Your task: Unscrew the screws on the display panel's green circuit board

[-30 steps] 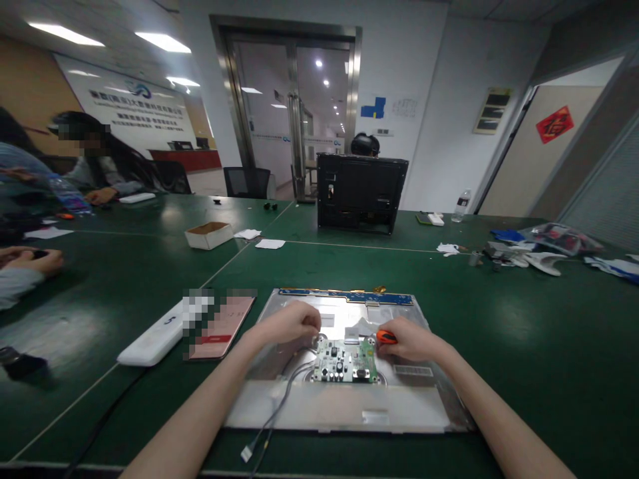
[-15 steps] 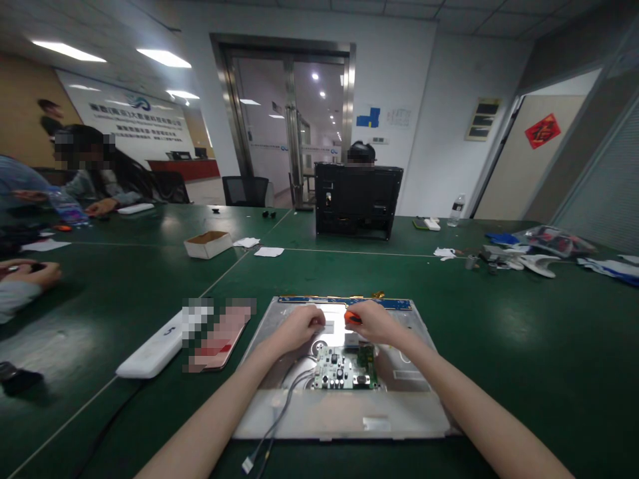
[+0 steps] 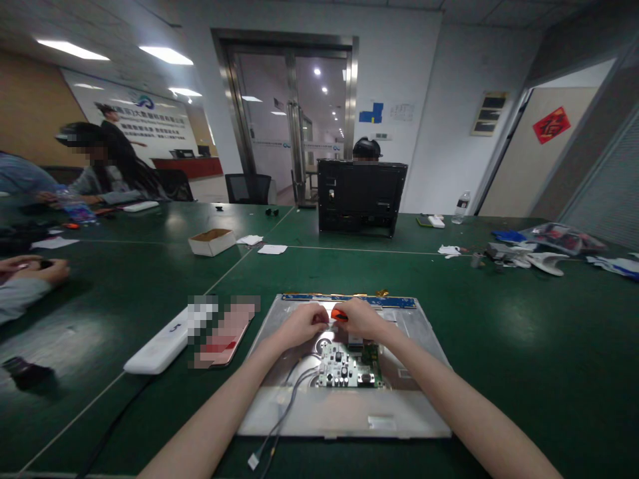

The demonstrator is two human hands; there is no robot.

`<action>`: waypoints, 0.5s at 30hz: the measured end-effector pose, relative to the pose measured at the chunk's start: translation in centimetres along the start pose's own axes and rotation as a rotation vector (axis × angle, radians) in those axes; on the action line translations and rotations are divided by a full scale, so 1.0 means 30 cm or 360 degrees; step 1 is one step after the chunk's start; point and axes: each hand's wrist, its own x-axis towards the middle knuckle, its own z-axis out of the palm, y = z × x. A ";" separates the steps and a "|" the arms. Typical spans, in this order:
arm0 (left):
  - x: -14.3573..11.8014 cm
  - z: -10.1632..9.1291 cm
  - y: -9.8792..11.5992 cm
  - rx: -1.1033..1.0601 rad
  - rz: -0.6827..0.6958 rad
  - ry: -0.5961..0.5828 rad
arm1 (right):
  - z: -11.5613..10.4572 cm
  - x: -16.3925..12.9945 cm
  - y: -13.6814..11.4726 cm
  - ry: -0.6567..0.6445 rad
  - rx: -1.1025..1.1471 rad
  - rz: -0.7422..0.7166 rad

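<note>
Screwdriver point(image 3: 339, 314), orange-handled, clamped in curled right hand point(image 3: 362, 319); left hand point(image 3: 302, 324) loosely fisted just beside, above circuit board point(image 3: 348, 365).

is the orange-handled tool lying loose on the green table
No, the orange-handled tool is gripped in the right hand above the metal panel.
</note>
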 end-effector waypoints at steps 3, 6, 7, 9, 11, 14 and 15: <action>-0.002 -0.004 0.000 -0.0003 0.0001 -0.0051 | -0.020 -0.050 0.034 0.0079 0.0021 0.0011; -0.006 -0.013 0.001 0.0009 -0.0002 -0.0077 | -0.033 -0.125 0.080 0.0143 0.0043 0.0043; -0.009 -0.016 0.001 0.0014 -0.0007 -0.0070 | -0.035 -0.154 0.097 0.0168 0.0050 0.0058; -0.013 -0.023 0.000 0.0021 -0.0022 -0.0053 | -0.034 -0.212 0.127 0.0196 0.0063 0.0074; -0.016 -0.032 -0.004 0.0026 -0.0031 -0.0047 | -0.033 -0.264 0.146 0.0192 0.0068 0.0081; -0.021 -0.046 -0.008 0.0028 -0.0020 -0.0049 | -0.040 -0.321 0.144 0.0121 0.0046 0.0074; -0.023 -0.052 -0.008 0.0026 -0.0013 -0.0056 | -0.045 -0.334 0.135 0.0074 0.0031 0.0057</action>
